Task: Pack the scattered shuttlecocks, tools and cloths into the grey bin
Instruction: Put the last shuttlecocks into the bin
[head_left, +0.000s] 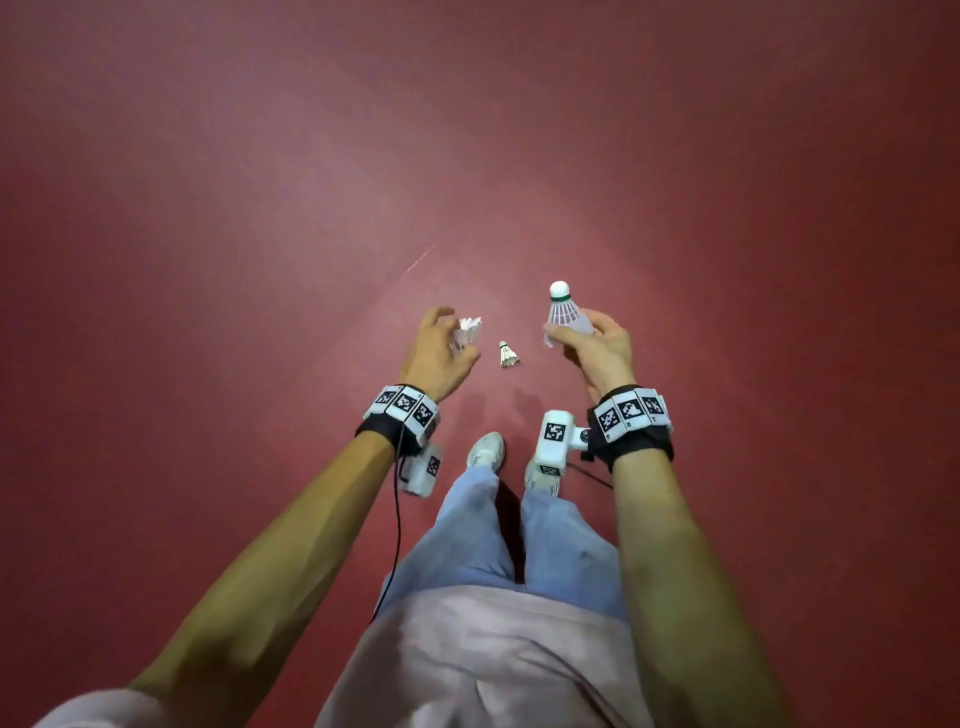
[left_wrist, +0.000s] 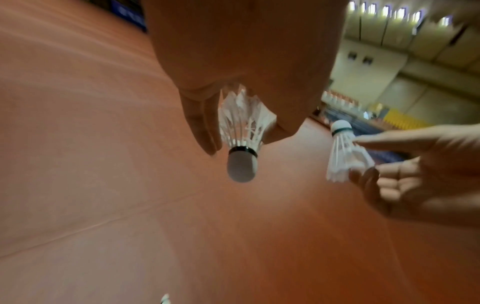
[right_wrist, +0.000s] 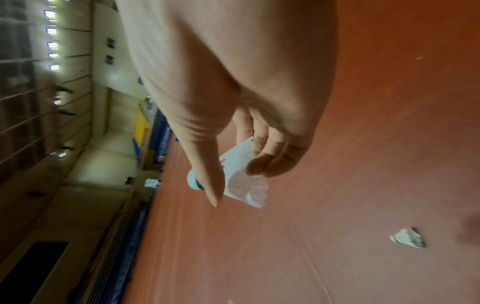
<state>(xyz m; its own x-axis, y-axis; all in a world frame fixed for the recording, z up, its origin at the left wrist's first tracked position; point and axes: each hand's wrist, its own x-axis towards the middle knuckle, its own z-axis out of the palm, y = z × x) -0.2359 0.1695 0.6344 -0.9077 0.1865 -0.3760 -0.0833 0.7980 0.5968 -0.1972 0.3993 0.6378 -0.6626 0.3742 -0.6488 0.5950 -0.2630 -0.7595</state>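
My left hand (head_left: 441, 348) holds a white feather shuttlecock (head_left: 467, 332) by its feathers; in the left wrist view this shuttlecock (left_wrist: 242, 142) hangs cork down between my fingers (left_wrist: 202, 131). My right hand (head_left: 597, 348) pinches a white plastic shuttlecock with a green band (head_left: 563, 312), cork pointing away; the right wrist view shows that shuttlecock (right_wrist: 241, 176) between thumb and fingers (right_wrist: 262, 162). A third shuttlecock (head_left: 507, 355) lies on the red floor between both hands, also seen as a shuttlecock on the floor (right_wrist: 407, 238). The grey bin is not in view.
Red sports floor (head_left: 260, 260) stretches all around. My feet in white shoes (head_left: 485, 449) stand just below the hands. A thin white streak (head_left: 421, 258) lies on the floor ahead. Hall walls and yellow seating (left_wrist: 405, 121) are far off.
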